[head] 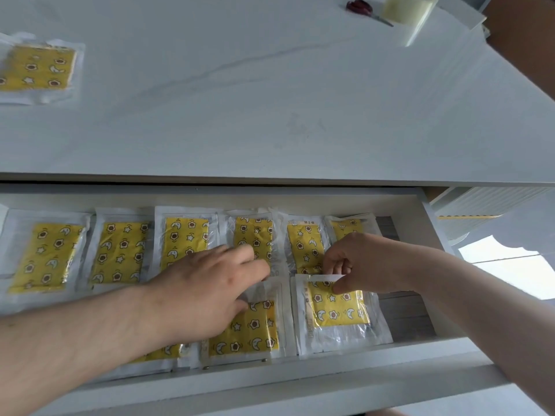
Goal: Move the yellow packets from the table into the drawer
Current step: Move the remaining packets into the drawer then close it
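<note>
White marble table (270, 100) over an open drawer (330, 372). With left hand (207, 292) flat on one front-row yellow packet (255, 325) and right hand (360, 262) pinching the neighbouring packet (336, 313) by its top edge, square both against drawer front, no overlap. Remaining packet (36, 69) on table beyond drawer, far left.

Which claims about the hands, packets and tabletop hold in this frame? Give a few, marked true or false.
1. The white drawer is pulled open. True.
2. The right hand pinches the top edge of a clear-wrapped yellow patterned packet in the drawer's front row. True.
3. The white tabletop holds no yellow packet. False: one packet lies at its far left.
4. The left hand holds the red-handled scissors. False: they lie far back on the tabletop by a clear tape roll; the left hand rests on packets in the drawer.
</note>
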`<state>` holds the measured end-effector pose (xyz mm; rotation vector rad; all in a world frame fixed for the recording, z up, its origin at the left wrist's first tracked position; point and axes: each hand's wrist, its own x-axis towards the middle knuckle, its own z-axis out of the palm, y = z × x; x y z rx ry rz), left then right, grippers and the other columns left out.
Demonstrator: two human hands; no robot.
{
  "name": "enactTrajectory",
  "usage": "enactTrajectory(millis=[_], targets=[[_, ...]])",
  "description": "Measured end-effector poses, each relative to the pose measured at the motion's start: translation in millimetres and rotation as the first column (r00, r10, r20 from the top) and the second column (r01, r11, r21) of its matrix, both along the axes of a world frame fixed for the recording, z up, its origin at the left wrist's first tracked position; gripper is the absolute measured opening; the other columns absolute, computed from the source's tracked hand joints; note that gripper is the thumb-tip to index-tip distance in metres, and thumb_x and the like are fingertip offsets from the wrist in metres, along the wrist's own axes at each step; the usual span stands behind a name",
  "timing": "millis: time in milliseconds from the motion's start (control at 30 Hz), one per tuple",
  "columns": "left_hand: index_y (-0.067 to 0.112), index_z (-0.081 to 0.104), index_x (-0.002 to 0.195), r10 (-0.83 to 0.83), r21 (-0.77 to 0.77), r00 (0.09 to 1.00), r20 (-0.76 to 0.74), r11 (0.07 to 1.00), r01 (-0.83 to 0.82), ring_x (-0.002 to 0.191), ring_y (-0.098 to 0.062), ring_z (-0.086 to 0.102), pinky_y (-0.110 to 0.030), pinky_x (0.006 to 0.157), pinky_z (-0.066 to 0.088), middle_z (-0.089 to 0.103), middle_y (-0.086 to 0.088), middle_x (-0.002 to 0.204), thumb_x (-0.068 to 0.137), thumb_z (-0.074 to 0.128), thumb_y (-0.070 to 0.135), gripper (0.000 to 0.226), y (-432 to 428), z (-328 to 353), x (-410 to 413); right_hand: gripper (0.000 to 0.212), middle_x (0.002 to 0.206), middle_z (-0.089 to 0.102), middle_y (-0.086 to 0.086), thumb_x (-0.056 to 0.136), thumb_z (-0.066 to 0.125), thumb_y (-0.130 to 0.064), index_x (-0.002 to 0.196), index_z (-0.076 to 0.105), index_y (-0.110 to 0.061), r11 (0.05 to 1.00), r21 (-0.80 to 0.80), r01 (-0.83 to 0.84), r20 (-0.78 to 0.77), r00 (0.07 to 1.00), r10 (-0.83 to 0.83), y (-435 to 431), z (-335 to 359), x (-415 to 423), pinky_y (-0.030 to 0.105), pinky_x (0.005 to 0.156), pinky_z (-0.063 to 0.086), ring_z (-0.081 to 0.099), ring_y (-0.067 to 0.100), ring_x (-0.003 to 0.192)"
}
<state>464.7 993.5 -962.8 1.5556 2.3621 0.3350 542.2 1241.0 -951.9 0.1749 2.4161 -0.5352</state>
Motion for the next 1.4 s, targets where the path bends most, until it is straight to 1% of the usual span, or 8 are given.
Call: enactTrajectory(millis=[133, 333, 533, 600, 767, 1033, 1300, 1400], targets=[[0.039, 0.051, 0.129, -0.128, -0.021, 0.992, 0.013, 0.992, 0.128, 0.115, -0.005, 0.031, -0.016, 0.097, 0.021, 0.04, 0.016, 0.121, 0.092, 0.049, 0.049, 0.038, -1, -3, -1, 0.018, 0.088, 0.062, -0.017, 0.081, 0.076, -0.03, 0.097, 0.068, -0.03, 1.0, -0.023, -0.011, -0.034, 0.999, 0.011, 0, -1, -1, 0.015, 0.074, 0.051, 0.059, 0.001, 0.08], [0.041, 0.045, 0.135, -0.177, -0.077, 0.984, 0.037, 0.981, 0.179, 0.118, -0.003, 0.031, -0.021, 0.104, 0.024, 0.042, 0.022, 0.126, 0.089, 0.05, 0.057, 0.049, -1, -10, -3, 0.018, 0.089, 0.062, -0.016, 0.081, 0.075, -0.031, 0.097, 0.067, -0.03, 0.999, -0.046, -0.013, -0.041, 0.999, 0.011, 1, -1, 1, 0.016, 0.074, 0.051, 0.06, 0.003, 0.081], [0.042, 0.045, 0.134, -0.161, -0.061, 0.985, 0.066, 0.984, 0.165, 0.118, -0.002, 0.03, -0.015, 0.096, 0.019, 0.042, 0.021, 0.124, 0.089, 0.05, 0.057, 0.048, -1, -10, -3, 0.022, 0.088, 0.064, -0.014, 0.078, 0.078, -0.03, 0.097, 0.068, -0.03, 0.994, -0.097, 0.047, -0.07, 0.996, -0.054, 7, 2, 3, 0.015, 0.073, 0.052, 0.061, 0.001, 0.08], [0.043, 0.044, 0.135, -0.161, -0.066, 0.985, 0.066, 0.984, 0.166, 0.118, -0.001, 0.029, -0.016, 0.097, 0.019, 0.04, 0.022, 0.125, 0.089, 0.049, 0.058, 0.048, -1, -10, -4, 0.023, 0.088, 0.063, -0.014, 0.077, 0.079, -0.032, 0.096, 0.068, -0.03, 0.997, -0.076, 0.021, -0.084, 0.996, -0.028, 5, 1, 3, 0.015, 0.072, 0.052, 0.059, 0.002, 0.078], [0.043, 0.045, 0.134, -0.165, -0.057, 0.984, 0.067, 0.984, 0.169, 0.118, -0.001, 0.029, -0.016, 0.098, 0.02, 0.04, 0.022, 0.125, 0.089, 0.049, 0.057, 0.048, -2, -12, -4, 0.034, 0.097, 0.061, -0.014, 0.075, 0.079, -0.039, 0.103, 0.065, -0.028, 0.995, -0.082, -0.05, -0.082, 0.996, 0.043, -5, -3, 1, 0.019, 0.079, 0.051, 0.057, 0.004, 0.087], [0.045, 0.05, 0.132, -0.158, -0.031, 0.982, 0.102, 0.986, 0.162, 0.117, 0.001, 0.032, -0.014, 0.096, 0.022, 0.045, 0.024, 0.124, 0.087, 0.053, 0.058, 0.047, 0, -15, -9, 0.028, 0.089, 0.059, -0.014, 0.073, 0.082, -0.035, 0.092, 0.062, -0.033, 0.991, -0.132, -0.016, -0.05, 0.999, 0.01, -6, -6, 0, 0.017, 0.071, 0.047, 0.054, 0.004, 0.079], [0.044, 0.051, 0.131, -0.165, -0.007, 0.981, 0.105, 0.986, 0.166, 0.118, 0.0, 0.03, -0.006, 0.086, 0.014, 0.043, 0.022, 0.126, 0.087, 0.054, 0.055, 0.045, -3, -15, -7, 0.028, 0.093, 0.062, -0.013, 0.073, 0.08, -0.041, 0.093, 0.063, -0.033, 0.992, -0.128, -0.003, -0.067, 0.998, -0.005, -4, -7, 0, 0.023, 0.081, 0.054, 0.058, 0.006, 0.085], [0.043, 0.054, 0.129, -0.157, 0.031, 0.982, 0.107, 0.988, 0.154, 0.116, -0.001, 0.034, -0.005, 0.085, 0.015, 0.044, 0.021, 0.122, 0.087, 0.057, 0.053, 0.043, -4, -15, -9, 0.024, 0.086, 0.06, -0.013, 0.075, 0.079, -0.039, 0.091, 0.064, -0.029, 0.991, -0.136, 0.008, -0.104, 0.994, -0.023, -3, -6, -1, 0.022, 0.073, 0.052, 0.055, 0.004, 0.076]])
